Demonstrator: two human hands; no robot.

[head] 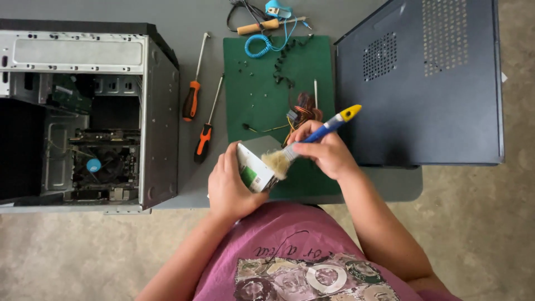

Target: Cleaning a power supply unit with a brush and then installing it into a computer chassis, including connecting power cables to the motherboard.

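We see left hand (229,187) clamped around grey power supply box (255,161), held tilted above near edge of green mat (262,83). Right hand (326,150) closed on blue-and-yellow brush (317,134), bristles touching box. Wire bundle (304,108) trails behind. Open computer case (83,117) left; two screwdrivers (198,117) between; side panel (423,78) right.

Left hand (229,187) curled in firm grip, right hand (327,151) in closed grip, forearms converging.
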